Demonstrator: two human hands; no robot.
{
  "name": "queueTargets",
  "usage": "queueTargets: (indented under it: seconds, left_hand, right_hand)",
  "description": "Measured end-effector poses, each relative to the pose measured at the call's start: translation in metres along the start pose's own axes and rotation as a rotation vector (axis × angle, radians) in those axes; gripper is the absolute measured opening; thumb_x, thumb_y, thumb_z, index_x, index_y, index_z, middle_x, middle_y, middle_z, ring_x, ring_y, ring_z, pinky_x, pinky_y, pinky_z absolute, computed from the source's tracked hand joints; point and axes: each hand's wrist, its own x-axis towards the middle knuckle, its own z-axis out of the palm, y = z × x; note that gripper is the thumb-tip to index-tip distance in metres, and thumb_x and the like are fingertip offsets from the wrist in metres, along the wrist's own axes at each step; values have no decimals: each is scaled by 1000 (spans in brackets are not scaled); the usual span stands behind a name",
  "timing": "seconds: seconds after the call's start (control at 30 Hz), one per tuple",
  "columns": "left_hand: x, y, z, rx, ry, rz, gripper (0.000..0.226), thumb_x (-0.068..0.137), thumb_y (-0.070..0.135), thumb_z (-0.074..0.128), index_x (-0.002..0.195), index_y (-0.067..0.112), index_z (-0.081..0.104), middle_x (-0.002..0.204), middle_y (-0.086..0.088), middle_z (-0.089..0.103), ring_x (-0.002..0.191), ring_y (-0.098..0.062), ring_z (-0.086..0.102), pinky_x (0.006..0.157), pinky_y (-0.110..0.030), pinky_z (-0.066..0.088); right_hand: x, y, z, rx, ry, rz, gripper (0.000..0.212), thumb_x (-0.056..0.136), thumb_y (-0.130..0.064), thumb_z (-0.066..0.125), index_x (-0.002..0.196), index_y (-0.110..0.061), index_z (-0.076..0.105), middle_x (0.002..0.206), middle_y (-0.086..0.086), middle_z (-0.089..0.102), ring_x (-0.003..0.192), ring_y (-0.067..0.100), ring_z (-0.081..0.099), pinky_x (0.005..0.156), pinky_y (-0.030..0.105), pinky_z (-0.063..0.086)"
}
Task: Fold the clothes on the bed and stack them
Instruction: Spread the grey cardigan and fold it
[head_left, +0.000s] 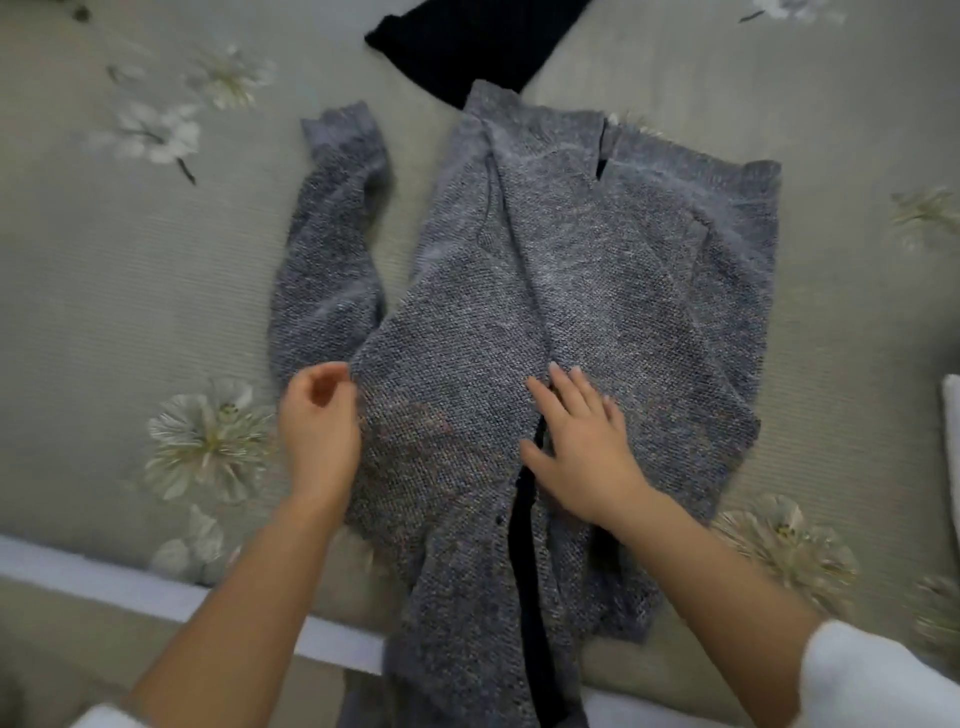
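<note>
Grey knit cardigan (545, 312) spread on a floral bedspread (130, 270), both hands at work on it.

Lies mid-bed, its near end draped over the white bed edge (156, 592), with a dark front opening running down the near half. Left sleeve (332, 234) stretched toward the far side, cuff at the far end, just beside the body. Right hand (582, 457) flat on the knit beside the opening, fingers spread and pressing down. Left hand (319, 431) at the cardigan's left edge where the sleeve joins, fingers curled toward the thumb; too blurred to tell whether pinching fabric. Black garment (467, 47) at the far side, touching the cardigan's far end. White cuff (883, 680) on the right forearm. White folded item (950, 431) at the right edge, partly cut off.
</note>
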Motion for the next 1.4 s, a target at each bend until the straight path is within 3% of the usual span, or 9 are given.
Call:
queueTargets:
  seconds: [0.17,0.33,0.5,0.67,0.9,1.03,1.2,1.3,1.4]
  left_hand:
    - [101,-7,-24,132,198,-72,38,85,20,63,120,8,55,118,-11,58,106,-25,56,90,-34,44]
    - [165,4,-16,-69,-131,-353,53,81,29,72,124,2,56,118,-12,63,105,-25,62,93,-37,50]
    - [188,23,-38,-359,-495,-437,14,87,23,56,76,17,63,65,0,69,57,-11,65,52,-17,52]
    - [207,-18,-97,-525,-224,-469,19,90,19,55,106,16,65,101,-3,66,95,-18,63,82,-31,53]
    - [242,-3,-120,-584,-446,-632,39,84,49,58,99,15,72,111,-10,70,104,-25,66,92,-45,49]
    - [248,22,-111,-509,-412,-499,39,92,30,49,68,17,77,74,0,74,67,-14,71,58,-25,57]
    - [225,69,-74,-414,-140,9,23,85,18,67,108,15,65,98,1,70,91,-13,69,81,-30,57]
    - [172,105,-26,-148,-337,490,30,82,29,67,111,29,60,98,19,67,94,4,63,86,-17,49]
    - [111,106,36,101,-707,936,39,83,32,61,120,20,57,122,-1,59,121,-21,48,107,-38,35]
  right_hand:
    - [58,-63,21,39,13,-81,73,98,-46,40,153,-30,-6,161,-4,-13,146,15,-18,115,37,-9]
    - [102,-83,46,171,105,124,77,97,-52,38,150,-35,-15,161,-3,-13,148,16,-10,118,40,1]
    - [100,-80,60,180,173,230,68,95,-59,27,149,-42,-12,162,-4,-1,148,18,4,118,43,11]
    - [108,-98,65,84,147,264,66,85,-75,20,140,-60,-14,161,10,-8,147,24,-10,115,53,2]
    - [116,-104,78,-44,114,315,76,77,-84,14,139,-58,-22,155,11,-29,137,21,-37,111,52,-16]
    - [115,-104,76,-43,91,320,75,76,-85,14,136,-61,-23,154,10,-32,136,20,-38,111,51,-17]
    - [114,-107,55,121,54,344,72,86,-72,36,145,-55,-1,160,2,-15,146,22,-14,116,51,-4]
    - [107,-97,28,639,351,466,53,94,-50,49,144,-38,34,151,-3,32,134,12,35,109,36,33]
    - [99,-72,-6,1318,688,698,23,98,-31,49,113,-19,62,103,0,65,84,6,65,68,21,52]
